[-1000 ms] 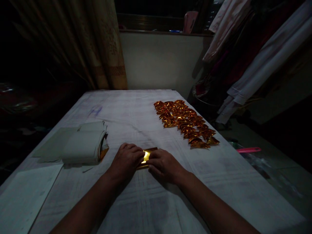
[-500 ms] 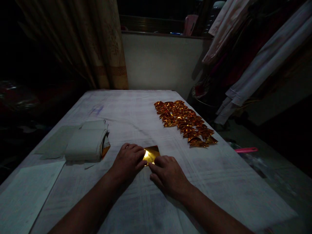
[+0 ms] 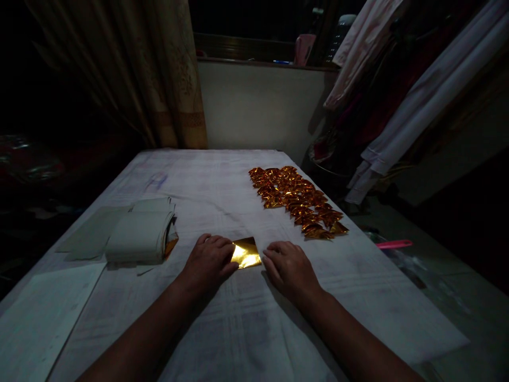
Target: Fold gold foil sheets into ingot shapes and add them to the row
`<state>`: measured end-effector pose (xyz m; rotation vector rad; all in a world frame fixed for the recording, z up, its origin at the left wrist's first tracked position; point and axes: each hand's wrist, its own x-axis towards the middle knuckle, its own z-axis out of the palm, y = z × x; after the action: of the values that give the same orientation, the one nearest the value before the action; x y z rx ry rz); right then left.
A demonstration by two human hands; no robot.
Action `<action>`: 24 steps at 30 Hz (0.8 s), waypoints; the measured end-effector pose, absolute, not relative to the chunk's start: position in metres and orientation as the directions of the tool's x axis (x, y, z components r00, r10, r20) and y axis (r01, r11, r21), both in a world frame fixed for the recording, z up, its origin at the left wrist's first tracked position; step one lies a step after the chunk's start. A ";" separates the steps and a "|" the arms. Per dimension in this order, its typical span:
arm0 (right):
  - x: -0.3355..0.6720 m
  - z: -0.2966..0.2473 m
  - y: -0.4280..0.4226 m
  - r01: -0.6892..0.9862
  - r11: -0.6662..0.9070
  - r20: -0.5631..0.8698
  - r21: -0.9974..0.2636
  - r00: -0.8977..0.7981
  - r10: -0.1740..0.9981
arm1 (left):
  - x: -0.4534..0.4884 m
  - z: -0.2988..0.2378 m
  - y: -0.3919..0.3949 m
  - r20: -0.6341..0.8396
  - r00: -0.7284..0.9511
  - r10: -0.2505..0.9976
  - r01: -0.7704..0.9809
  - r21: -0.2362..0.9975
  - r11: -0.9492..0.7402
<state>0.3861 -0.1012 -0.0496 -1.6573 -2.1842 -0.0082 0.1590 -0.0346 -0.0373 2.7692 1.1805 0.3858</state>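
Gold foil sheet (image 3: 248,251) flat on cloth-covered table (image 3: 242,334), near middle, well in from table edges; open room on its far side. Paper stack (image 3: 135,239) left, folded gold pieces (image 3: 296,197) far right. Left hand (image 3: 209,258) palm-down over sheet's left edge, pressing or gripping unclear; right hand (image 3: 289,268) released, fingers loosely curled, just beside right edge.

The left hand (image 3: 209,260) rests on the left part of a gold sheet (image 3: 248,253) lying on the cloth-covered table (image 3: 199,180); the right hand (image 3: 290,269), fingers curled, is just beside its right edge. Folded gold pieces (image 3: 293,197) cluster beyond to the right; a paper stack (image 3: 135,236) lies left, near a white sheet (image 3: 47,313).
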 end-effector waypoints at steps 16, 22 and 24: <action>0.350 -0.072 -0.065 0.965 0.175 0.097 -0.196 -0.159 0.983 | 0.184 -0.046 -0.058 0.252 0.510 0.823 0.815 0.164 -0.555; 0.349 -0.070 -0.065 0.960 0.179 0.110 -0.216 -0.158 0.981 | 0.156 -0.054 -0.060 0.116 0.520 0.846 0.799 0.285 -0.530; 0.349 -0.071 -0.066 0.960 0.181 0.119 -0.214 -0.158 0.980 | 0.148 -0.057 -0.058 0.054 0.536 0.842 0.794 0.307 -0.525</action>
<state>0.3490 -0.0655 -0.0707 -1.8708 -2.2257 0.1294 0.1480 -0.0577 -0.0571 2.5305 1.3745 0.2869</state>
